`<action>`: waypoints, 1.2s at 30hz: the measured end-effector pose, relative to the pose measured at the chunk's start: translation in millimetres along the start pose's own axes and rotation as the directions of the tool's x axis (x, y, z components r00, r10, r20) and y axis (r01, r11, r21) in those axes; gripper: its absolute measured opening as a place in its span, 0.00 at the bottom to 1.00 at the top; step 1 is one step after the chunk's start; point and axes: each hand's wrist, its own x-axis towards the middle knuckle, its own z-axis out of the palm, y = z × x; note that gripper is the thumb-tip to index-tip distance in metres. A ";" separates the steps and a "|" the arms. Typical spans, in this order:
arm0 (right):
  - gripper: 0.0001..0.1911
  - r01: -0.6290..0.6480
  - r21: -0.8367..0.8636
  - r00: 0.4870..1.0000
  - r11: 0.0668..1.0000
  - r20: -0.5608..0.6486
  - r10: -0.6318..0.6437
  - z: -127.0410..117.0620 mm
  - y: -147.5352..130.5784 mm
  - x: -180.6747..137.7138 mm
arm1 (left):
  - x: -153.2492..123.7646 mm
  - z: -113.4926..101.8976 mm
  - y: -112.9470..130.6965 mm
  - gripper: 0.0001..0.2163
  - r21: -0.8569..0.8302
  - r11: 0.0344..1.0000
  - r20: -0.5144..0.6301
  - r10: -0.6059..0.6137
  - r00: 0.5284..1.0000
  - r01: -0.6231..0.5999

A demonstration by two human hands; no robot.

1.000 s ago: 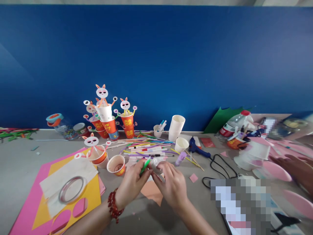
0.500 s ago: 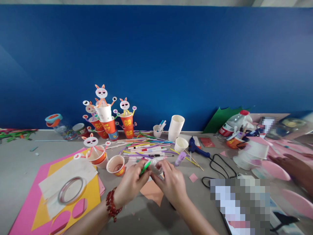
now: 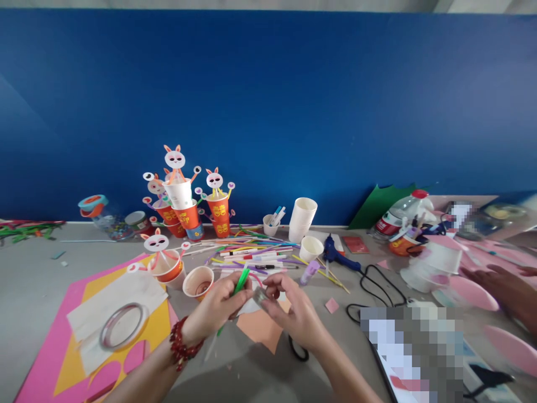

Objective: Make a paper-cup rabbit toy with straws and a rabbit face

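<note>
My left hand (image 3: 218, 299) is closed around a bright green slim object (image 3: 241, 279), whose exact kind I cannot make out. My right hand (image 3: 291, 305) pinches a small clear, greyish roll that looks like tape (image 3: 260, 296). A thin pink strip (image 3: 254, 275) arches between the two hands. Beneath them lies a torn piece of orange paper (image 3: 260, 330) on the table. Left of my left hand stands an open paper cup (image 3: 198, 281). Behind it, a red-and-white cup (image 3: 168, 268) carries a rabbit-faced figure.
More rabbit cups (image 3: 187, 215) stand at the back left. Pipe cleaners and markers (image 3: 255, 256) lie behind my hands. A blue glue gun (image 3: 339, 254) with a black cord is on the right. A co-worker's hand (image 3: 499, 280) rests at far right.
My hands have drawn slightly apart. The green object has tipped more upright, the clear roll has turned and moved slightly down-left, and the pink strip has come into view.
</note>
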 end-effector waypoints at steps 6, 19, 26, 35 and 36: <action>0.08 0.173 -0.204 0.982 0.964 -0.038 -0.185 -2.8 2.6 3.7 | -3.7 2.8 -3.2 0.09 -0.081 0.997 0.044 0.014 0.999 -0.011; 0.06 0.041 0.077 0.997 0.996 -0.065 -0.036 -1.1 6.4 4.1 | 2.2 2.3 -4.3 0.11 -0.283 0.957 0.102 -0.032 0.994 0.060; 0.06 0.104 -0.012 0.993 0.994 -0.051 -0.105 -25.3 6.3 2.3 | 6.7 6.0 -3.7 0.13 -0.486 0.866 0.137 -0.063 0.988 0.123; 0.05 0.227 -0.002 0.974 0.974 -0.012 -0.227 -41.0 -4.9 11.6 | 8.3 10.1 -7.6 0.13 -0.501 0.855 0.125 -0.078 0.989 0.131; 0.06 0.239 0.005 0.971 0.971 0.000 -0.239 -40.5 -7.5 13.4 | 8.3 10.7 -7.7 0.13 -0.501 0.857 0.127 -0.066 0.990 0.121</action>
